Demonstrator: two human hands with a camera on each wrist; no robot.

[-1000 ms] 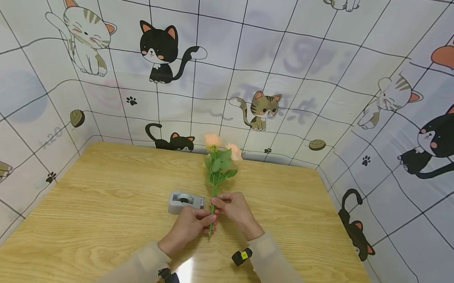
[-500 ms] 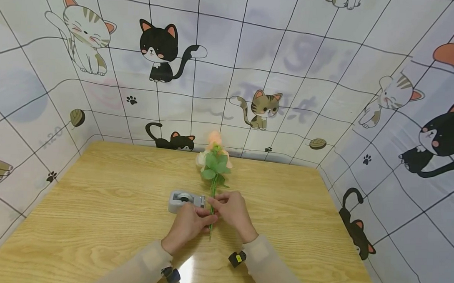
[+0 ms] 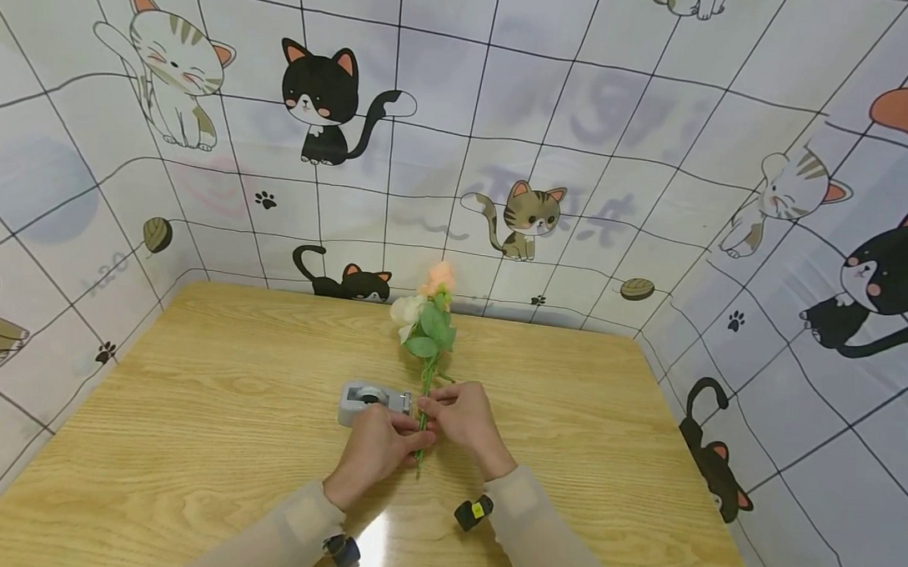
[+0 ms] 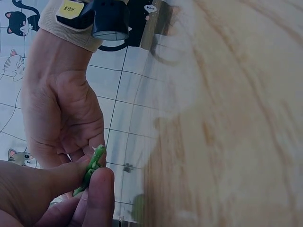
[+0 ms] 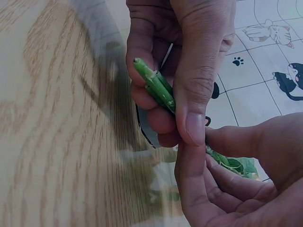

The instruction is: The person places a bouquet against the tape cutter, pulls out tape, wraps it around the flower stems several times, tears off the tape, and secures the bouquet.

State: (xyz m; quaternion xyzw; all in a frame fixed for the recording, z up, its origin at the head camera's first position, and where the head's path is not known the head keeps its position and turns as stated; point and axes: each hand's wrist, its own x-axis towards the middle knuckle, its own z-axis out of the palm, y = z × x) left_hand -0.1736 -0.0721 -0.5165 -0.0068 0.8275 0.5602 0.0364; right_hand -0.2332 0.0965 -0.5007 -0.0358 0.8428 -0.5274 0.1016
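A small bunch of flowers (image 3: 436, 326), with peach and white blooms and green leaves, is held over the middle of the table, blooms toward the back wall. Low on the stems, my left hand (image 3: 376, 449) pinches them between thumb and fingers. Just above it, my right hand (image 3: 466, 419) pinches the same stems with thumb and fingertips. Cut green stem ends (image 5: 154, 84) stick out past the left thumb in the right wrist view. From the left wrist, the green stems (image 4: 94, 163) show between the fingers. The blooms are hidden in that view.
A grey tape dispenser (image 3: 354, 407) with a roll in it stands just left of the stems, close behind the left hand. The wooden table (image 3: 218, 375) is bordered by a cat-printed sheet (image 3: 446, 83) at the back and sides.
The bunch has turned about its stems: the white bloom has come into view on the left and a peach one now stands at the top. My right hand has shifted slightly left.
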